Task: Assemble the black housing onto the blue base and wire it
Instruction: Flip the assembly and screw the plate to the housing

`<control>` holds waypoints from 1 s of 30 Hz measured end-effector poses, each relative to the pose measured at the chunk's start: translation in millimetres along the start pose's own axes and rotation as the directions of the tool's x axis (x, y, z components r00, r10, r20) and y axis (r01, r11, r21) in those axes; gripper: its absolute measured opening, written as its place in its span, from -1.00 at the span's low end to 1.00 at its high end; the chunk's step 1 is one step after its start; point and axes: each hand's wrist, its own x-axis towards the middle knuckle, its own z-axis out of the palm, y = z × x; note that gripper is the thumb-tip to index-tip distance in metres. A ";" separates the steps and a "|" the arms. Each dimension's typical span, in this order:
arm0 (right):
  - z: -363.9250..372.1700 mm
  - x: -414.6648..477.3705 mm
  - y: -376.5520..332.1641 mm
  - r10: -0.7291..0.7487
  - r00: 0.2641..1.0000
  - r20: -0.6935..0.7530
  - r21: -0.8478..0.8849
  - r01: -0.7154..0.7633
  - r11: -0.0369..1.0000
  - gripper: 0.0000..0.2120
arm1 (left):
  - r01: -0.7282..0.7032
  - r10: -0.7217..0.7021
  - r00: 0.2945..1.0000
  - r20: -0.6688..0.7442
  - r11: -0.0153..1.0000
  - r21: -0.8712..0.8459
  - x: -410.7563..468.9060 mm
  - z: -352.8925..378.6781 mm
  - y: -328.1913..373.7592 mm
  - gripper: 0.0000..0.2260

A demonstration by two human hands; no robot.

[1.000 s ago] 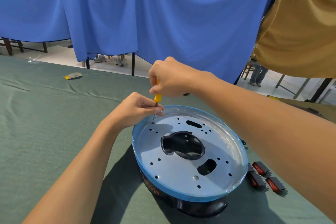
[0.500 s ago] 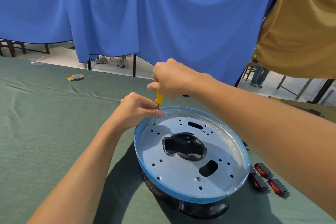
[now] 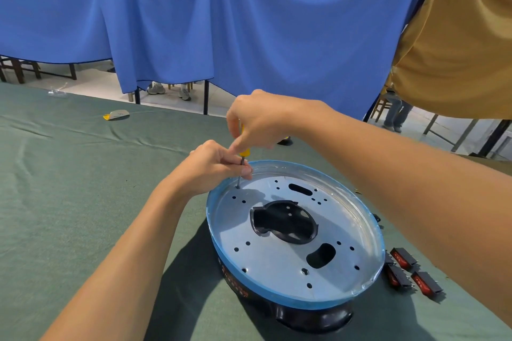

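A round blue-rimmed base (image 3: 277, 297) with a silver perforated plate lies on top of the black housing (image 3: 313, 317), which shows under its front edge and through the central cut-out. My right hand (image 3: 257, 122) grips the yellow handle of a small screwdriver (image 3: 244, 153), held upright. Its tip stands in a hole at the plate's far left edge. My left hand (image 3: 213, 166) pinches the metal shaft just above the plate. The screw under the tip is hidden.
Three black and red rocker switches (image 3: 412, 274) lie on the green cloth to the right of the base. A small yellow and grey item (image 3: 116, 114) sits far back left. Blue and tan curtains hang behind the table.
My right hand has shifted its grip on the handle, index finger now stretched down along it. The left hand and the screwdriver tip stay in place.
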 end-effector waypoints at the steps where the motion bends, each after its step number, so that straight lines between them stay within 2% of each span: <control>1: -3.1 -0.9 -1.1 -0.016 0.999 0.040 -0.028 0.017 0.999 -0.85 | 0.003 -0.003 1.000 0.008 1.000 0.001 0.2 -0.1 -0.4 -0.91; 3: -5.9 -1.2 -1.8 -0.032 0.997 0.073 -0.091 0.039 0.995 -0.95 | 0.009 -0.009 1.000 0.010 1.000 -0.010 0.7 0.8 -1.4 -0.90; 6: -4.1 2.3 -4.5 -0.042 0.997 0.072 -0.138 0.051 0.989 -0.86 | 0.003 -0.004 1.000 -0.011 0.998 -0.067 -0.7 2.6 -1.4 -0.93; 11: 0.3 15.4 -9.8 0.071 0.993 0.099 -0.020 -0.069 0.997 -0.76 | 0.023 -0.032 0.996 -0.079 0.994 -0.109 -1.8 6.3 -3.2 -0.97; 14: 0.5 19.5 -9.5 0.170 0.976 0.138 0.072 -0.181 0.981 -0.79 | 0.035 -0.047 0.994 -0.101 0.992 -0.118 -1.0 7.1 -2.1 -0.97; 17: -3.1 16.8 -4.4 0.204 0.956 0.210 0.183 -0.243 0.953 -0.82 | 0.026 -0.029 0.998 -0.060 0.998 -0.051 1.8 6.6 0.1 -0.92; 20: -8.5 11.4 -1.8 0.142 0.960 0.242 0.136 -0.179 0.974 -0.75 | 0.013 -0.013 1.000 0.002 0.999 -0.046 2.6 3.9 0.3 -0.85; 23: -15.1 8.0 -3.5 0.007 0.986 0.168 -0.044 0.000 0.999 -0.85 | 0.027 -0.025 0.999 0.031 0.998 -0.060 1.8 1.5 -1.8 -0.86; 25: -13.1 8.4 -6.4 -0.037 0.987 0.157 -0.128 0.057 0.990 -0.84 | 0.026 -0.022 0.998 0.065 0.998 -0.059 0.7 0.1 -2.2 -0.85; 27: -8.5 10.9 -10.1 -0.039 0.988 0.147 -0.153 0.061 0.986 -0.76 | 0.030 -0.024 0.995 0.093 0.997 -0.069 -1.2 -1.1 -0.5 -0.84; 30: -5.9 14.6 -11.1 0.045 0.987 0.155 -0.074 -0.034 0.997 -0.72 | 0.049 -0.048 0.999 0.009 0.994 -0.095 -1.3 1.1 -0.4 -0.93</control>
